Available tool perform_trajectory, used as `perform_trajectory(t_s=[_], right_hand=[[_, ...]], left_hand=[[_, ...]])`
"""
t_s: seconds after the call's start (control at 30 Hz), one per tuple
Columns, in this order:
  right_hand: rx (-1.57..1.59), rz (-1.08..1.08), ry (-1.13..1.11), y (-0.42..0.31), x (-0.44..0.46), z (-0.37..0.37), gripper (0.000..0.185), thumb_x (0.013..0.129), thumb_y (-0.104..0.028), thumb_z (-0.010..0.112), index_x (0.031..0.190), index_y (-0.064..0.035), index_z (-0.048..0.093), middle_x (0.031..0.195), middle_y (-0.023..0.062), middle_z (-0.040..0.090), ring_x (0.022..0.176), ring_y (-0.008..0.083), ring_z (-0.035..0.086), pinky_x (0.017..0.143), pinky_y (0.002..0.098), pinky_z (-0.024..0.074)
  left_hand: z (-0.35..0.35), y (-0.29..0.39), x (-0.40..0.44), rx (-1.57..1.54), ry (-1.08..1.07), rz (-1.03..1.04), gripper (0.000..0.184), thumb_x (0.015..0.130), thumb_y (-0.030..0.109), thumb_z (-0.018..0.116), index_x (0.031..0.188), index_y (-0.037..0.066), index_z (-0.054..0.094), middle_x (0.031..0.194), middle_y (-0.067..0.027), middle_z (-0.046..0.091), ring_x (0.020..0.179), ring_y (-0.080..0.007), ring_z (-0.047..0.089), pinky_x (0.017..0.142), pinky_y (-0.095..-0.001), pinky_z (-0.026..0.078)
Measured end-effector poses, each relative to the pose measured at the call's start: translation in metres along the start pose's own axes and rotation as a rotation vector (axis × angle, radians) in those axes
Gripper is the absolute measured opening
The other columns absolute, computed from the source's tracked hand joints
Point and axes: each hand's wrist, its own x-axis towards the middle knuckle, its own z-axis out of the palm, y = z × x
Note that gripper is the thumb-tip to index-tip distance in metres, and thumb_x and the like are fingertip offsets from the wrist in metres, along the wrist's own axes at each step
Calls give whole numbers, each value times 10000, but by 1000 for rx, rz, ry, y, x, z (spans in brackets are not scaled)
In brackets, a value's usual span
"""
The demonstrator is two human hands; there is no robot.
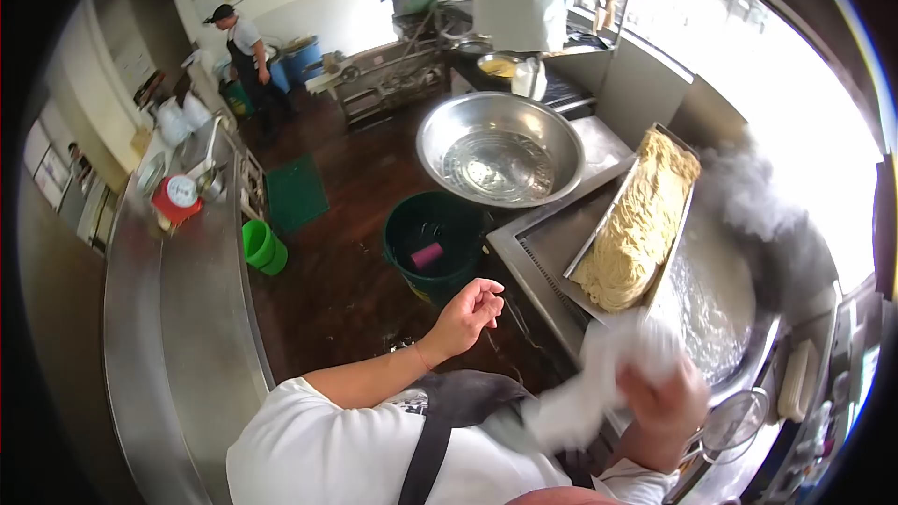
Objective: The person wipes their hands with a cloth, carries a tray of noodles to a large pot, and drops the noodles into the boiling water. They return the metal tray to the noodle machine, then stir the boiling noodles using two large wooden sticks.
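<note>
My left hand hangs in front of my apron with its fingers loosely bent and nothing in them. Smeared by motion, my right hand grips a white cloth near the front edge of the stove. Just beyond the cloth, a long metal tray heaped with yellow noodles lies slanted beside a big steaming pan of bubbling liquid. Neither hand visibly touches the tray.
A wide steel basin stands behind a dark green bucket. A wire strainer lies at the right. On the left are a steel counter, a red scale and a bright green bucket. Another person stands far back.
</note>
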Motion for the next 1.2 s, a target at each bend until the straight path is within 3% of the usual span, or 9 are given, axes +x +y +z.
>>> perform_trajectory(t_s=[0.13, 0.2, 0.3, 0.4, 0.8, 1.0, 1.03, 1.13, 1.2], right_hand=[[1555, -917, 87, 1, 29, 33, 171, 901, -39, 562, 1022, 63, 625, 953, 119, 655, 862, 247, 636, 783, 353, 509], [2105, -1575, -241, 14, 34, 41, 175, 906, -53, 561, 1019, 65, 624, 952, 123, 654, 865, 254, 636, 785, 355, 508], [2222, -2713, -785, 27, 36, 33, 185, 913, -74, 560, 1014, 68, 623, 951, 128, 654, 870, 265, 635, 789, 358, 507], [1990, -3186, -989, 34, 32, 23, 197, 921, -94, 559, 1009, 71, 621, 950, 134, 653, 875, 276, 633, 792, 362, 505], [1849, -3003, -1171, 25, 42, 32, 270, 951, -178, 555, 990, 82, 614, 945, 156, 651, 893, 320, 629, 807, 375, 500], [2158, -1918, -1285, 28, 22, 52, 314, 966, -220, 554, 980, 88, 611, 943, 166, 650, 903, 342, 626, 814, 382, 497], [2117, -2034, -1265, 23, 20, 48, 321, 969, -227, 553, 978, 89, 610, 943, 168, 649, 904, 345, 626, 815, 383, 497], [1152, -3627, -1138, -9, 34, 14, 295, 998, -191, 513, 761, -25, 572, 735, 188, 529, 757, 382, 567, 712, 463, 464], [977, -3523, -915, 12, 49, 1, 179, 976, -153, 528, 864, -48, 623, 896, 208, 569, 892, 374, 582, 788, 431, 477]], left_hand=[[1, -12, -8, 11, 67, -3, 243, 1002, 150, 570, 1204, 24, 522, 919, -55, 573, 778, -113, 572, 733, -260, 501], [5, -14, -10, -22, 97, 8, 246, 995, 162, 596, 1189, 25, 531, 889, -23, 574, 784, -93, 565, 712, -251, 505], [15, -14, -11, 13, 110, 13, 227, 1000, 156, 587, 1177, 23, 538, 881, -22, 570, 794, -96, 564, 708, -254, 508], [29, -8, -13, 38, 108, -5, 234, 1005, 145, 559, 1201, 20, 527, 890, -38, 567, 767, -106, 562, 722, -255, 496], [21, -16, -13, 65, 153, 19, 236, 1001, 172, 584, 1171, 19, 526, 860, -24, 557, 723, -84, 544, 675, -240, 499], [-5, -65, -3, -8, 136, 78, 236, 995, 167, 587, 1178, 28, 533, 893, -42, 583, 720, -98, 559, 676, -244, 506], [4, -50, -4, 72, 176, 27, 226, 994, 155, 583, 1173, 26, 536, 892, -49, 588, 716, -101, 562, 681, -253, 511], [21, -22, -3, 69, 108, 18, 222, 996, 133, 564, 1181, 14, 529, 871, -57, 588, 724, -107, 568, 683, -257, 507], [24, -10, 0, 90, 106, 31, 242, 993, 138, 576, 1199, 20, 527, 864, -54, 588, 732, -113, 581, 696, -250, 497]])
